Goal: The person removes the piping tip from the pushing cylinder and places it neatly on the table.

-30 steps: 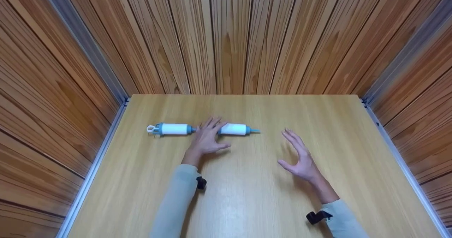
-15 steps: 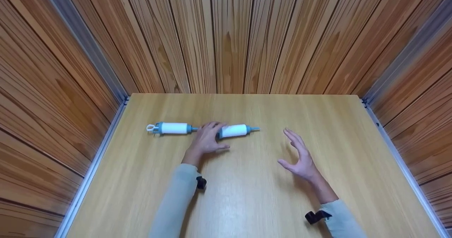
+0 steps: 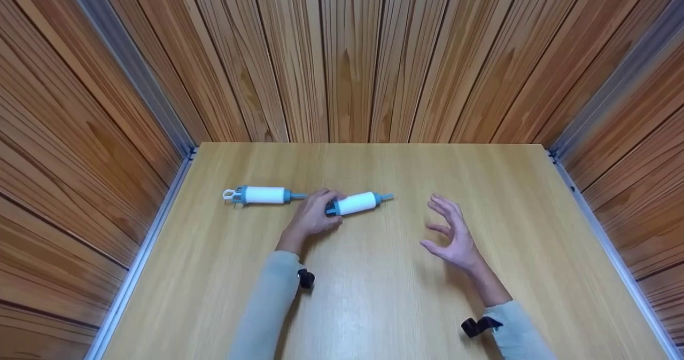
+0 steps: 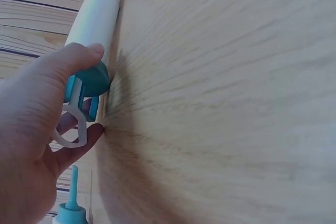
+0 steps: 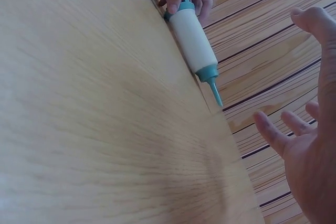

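Two white syringes with teal end caps, thin teal nozzles and white ring handles lie in a row on the table. My left hand (image 3: 311, 214) grips the right syringe (image 3: 358, 203) by its ring-handle end. In the left wrist view the thumb presses the teal collar (image 4: 94, 80), and the other fingers curl beneath near the ring handle (image 4: 81, 136). The left syringe (image 3: 264, 194) lies just beyond that hand, its nozzle reaching toward it. My right hand (image 3: 457, 242) hovers off to the right, fingers loosely bent and holding nothing; the right syringe's nozzle (image 5: 216, 94) points toward its side.
The light wooden table (image 3: 385, 296) ends at a plank-patterned back wall (image 3: 347, 61). Metal rails (image 3: 144, 264) run along both sides, with plank-patterned side walls beyond. A black wrist mount (image 3: 305, 279) sits on the left sleeve, and another on the right.
My left hand's spread fingers have closed round the right syringe's handle end. That syringe has tilted, its handle end coming nearer me. The right fingers have bent slightly.
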A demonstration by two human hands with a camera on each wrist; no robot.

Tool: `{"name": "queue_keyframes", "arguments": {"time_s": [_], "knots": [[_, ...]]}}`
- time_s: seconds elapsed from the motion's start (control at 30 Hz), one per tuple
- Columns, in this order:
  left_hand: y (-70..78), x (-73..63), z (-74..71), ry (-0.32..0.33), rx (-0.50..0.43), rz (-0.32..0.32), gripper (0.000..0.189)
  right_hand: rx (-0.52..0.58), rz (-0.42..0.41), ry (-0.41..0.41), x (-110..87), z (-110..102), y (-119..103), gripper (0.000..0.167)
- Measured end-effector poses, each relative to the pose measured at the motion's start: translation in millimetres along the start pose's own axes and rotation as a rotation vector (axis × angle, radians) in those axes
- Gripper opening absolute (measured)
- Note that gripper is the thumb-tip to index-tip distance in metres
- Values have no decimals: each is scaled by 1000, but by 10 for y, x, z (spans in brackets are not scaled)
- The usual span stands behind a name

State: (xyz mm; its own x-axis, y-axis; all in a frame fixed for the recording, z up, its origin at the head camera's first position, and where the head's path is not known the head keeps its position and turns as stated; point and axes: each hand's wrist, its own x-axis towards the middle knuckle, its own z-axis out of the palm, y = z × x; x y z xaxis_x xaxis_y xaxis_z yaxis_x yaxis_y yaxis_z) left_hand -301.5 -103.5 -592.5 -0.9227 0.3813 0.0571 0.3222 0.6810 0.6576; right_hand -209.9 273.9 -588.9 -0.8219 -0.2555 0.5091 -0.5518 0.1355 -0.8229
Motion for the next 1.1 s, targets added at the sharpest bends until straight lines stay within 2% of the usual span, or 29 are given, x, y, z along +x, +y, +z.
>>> {"name": "queue_keyframes", "arguments": {"time_s": [0.33,0.53,0.83,1.1], "knots": [[1,6,18,-18,-15,-11,44,43,-7,15,-24,-31,33,94],[38,10,-26,-30,-32,-8,43,49,-26,34,-10,-57,54,93],[64,-20,-94,-1,-14,59,43,52,-27,28,53,-95,35,93],[121,-77,-162,8,-10,83,43,49,-46,29,74,-91,66,92]]}}
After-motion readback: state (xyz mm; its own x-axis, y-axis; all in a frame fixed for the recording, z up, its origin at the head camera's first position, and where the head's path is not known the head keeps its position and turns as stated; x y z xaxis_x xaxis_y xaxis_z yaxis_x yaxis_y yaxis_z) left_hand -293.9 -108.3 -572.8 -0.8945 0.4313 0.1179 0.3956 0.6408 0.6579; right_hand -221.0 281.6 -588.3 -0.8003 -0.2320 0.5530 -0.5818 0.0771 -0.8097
